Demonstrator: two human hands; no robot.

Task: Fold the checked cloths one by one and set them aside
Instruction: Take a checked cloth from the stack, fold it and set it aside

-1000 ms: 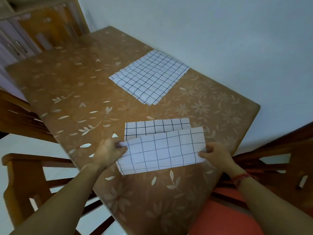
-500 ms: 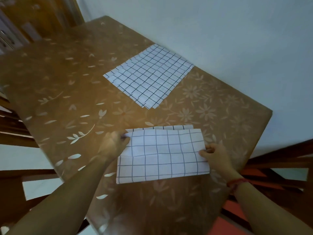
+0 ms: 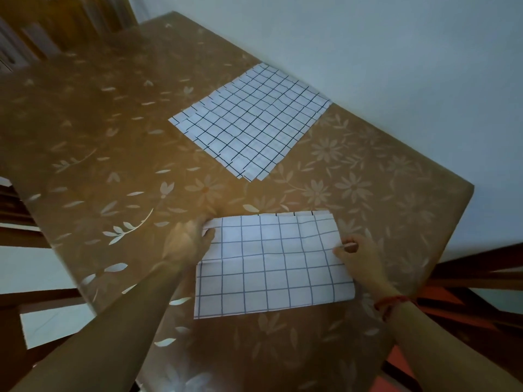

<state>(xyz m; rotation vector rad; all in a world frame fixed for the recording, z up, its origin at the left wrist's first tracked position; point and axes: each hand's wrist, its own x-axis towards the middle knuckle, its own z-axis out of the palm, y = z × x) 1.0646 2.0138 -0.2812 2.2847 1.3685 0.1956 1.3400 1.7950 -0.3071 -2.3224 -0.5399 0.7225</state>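
Folded cloth (image 3: 271,264) lies flat on the near part of the table (image 3: 119,154), its top layer reaching almost to the far edge, where a thin strip of the layer beneath peeks out. Left hand (image 3: 188,241) pinches the far left corner; right hand (image 3: 358,257) pinches the right edge, a red band (image 3: 392,302) on its wrist. Farther back, near the wall (image 3: 396,52), the stack (image 3: 252,123) of unfolded cloths lies well apart.
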